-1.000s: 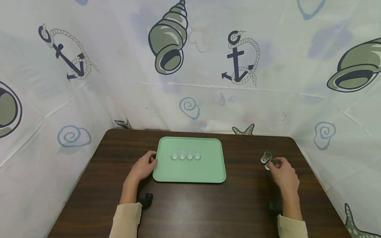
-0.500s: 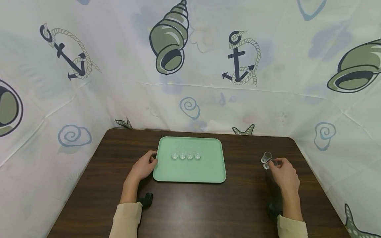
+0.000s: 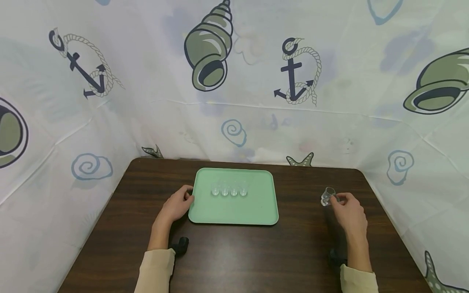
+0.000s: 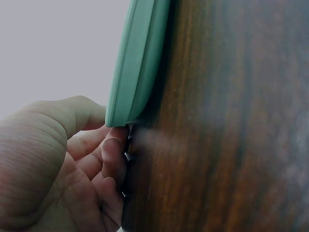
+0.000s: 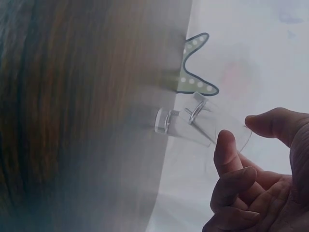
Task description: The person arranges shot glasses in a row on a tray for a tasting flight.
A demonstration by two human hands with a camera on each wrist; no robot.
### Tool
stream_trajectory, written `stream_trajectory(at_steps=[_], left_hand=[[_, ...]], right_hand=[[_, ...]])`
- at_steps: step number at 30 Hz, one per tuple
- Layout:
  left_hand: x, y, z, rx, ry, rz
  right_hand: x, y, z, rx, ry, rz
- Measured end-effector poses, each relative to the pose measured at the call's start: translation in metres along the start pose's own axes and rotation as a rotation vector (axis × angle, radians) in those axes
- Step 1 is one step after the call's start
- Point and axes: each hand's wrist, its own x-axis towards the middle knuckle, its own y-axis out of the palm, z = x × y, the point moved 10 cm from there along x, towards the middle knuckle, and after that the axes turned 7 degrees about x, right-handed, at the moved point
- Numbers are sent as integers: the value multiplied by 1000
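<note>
On the table's right side, my right hand pinches a small clear shot glass near its rim, between thumb and forefinger. This glass is tilted, and its base is off the wood in the right wrist view. Close by is a second clear shot glass, whose base meets the table. The two overlap in the head view, so I cannot tell if they touch. My left hand grips the left edge of a mint-green tray, thumb at the rim and fingers below it.
Several clear shot glasses stand in a row across the tray's middle. Everything rests on a dark wood-grain table. White cloth printed with shells and anchors rises behind and along both sides.
The shot glass in my right hand has shifted slightly left and away from me, closer to the other glass. My left hand and the tray have stayed in place.
</note>
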Motion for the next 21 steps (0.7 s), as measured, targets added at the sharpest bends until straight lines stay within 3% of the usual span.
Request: stream_trajectory(at_steps=[15,21], left_hand=[[2,2,0,14,-3,1],[3,2,4,12,-10,6]], right_hand=[[-10,11,16,144,-16,29],[-13,16,25,212,-36,5]])
